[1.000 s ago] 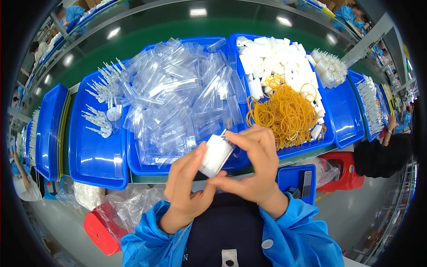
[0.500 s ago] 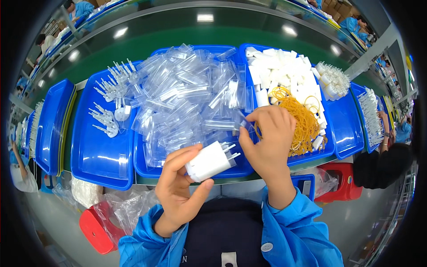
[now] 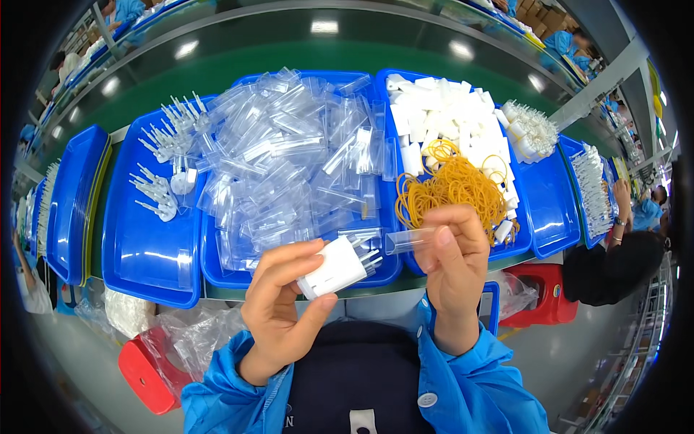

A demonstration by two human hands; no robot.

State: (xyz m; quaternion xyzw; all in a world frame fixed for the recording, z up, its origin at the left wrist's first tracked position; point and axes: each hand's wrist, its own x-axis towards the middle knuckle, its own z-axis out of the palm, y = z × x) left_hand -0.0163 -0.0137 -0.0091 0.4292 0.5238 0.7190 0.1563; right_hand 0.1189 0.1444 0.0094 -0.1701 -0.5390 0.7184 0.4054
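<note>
My left hand (image 3: 289, 293) is closed around a white block-shaped plastic piece (image 3: 334, 269), gripped between thumb and fingers. Several thin prongs (image 3: 369, 257) stick out of its right end. My right hand (image 3: 455, 267) pinches a clear plastic sleeve (image 3: 409, 241), whose free end points left toward those prongs, apart from them. Behind both hands, a blue tray is heaped with similar clear sleeves (image 3: 289, 152). Just beyond my right hand, a tangle of yellow rubber bands (image 3: 459, 189) lies over white plastic pieces (image 3: 441, 108) in another blue tray (image 3: 387, 137).
At left, a blue tray (image 3: 148, 253) holds clusters of white pronged parts (image 3: 155, 195). A bundle of white parts (image 3: 530, 130) sits in the right-hand tray (image 3: 553, 217). Red stools (image 3: 148, 376) stand below the bench, and a co-worker's arm (image 3: 619, 210) reaches in at right.
My right hand has drawn back from the sleeve pile, turned palm inward, and now holds a clear sleeve out. My left hand still holds the white piece. The whole view has shifted slightly.
</note>
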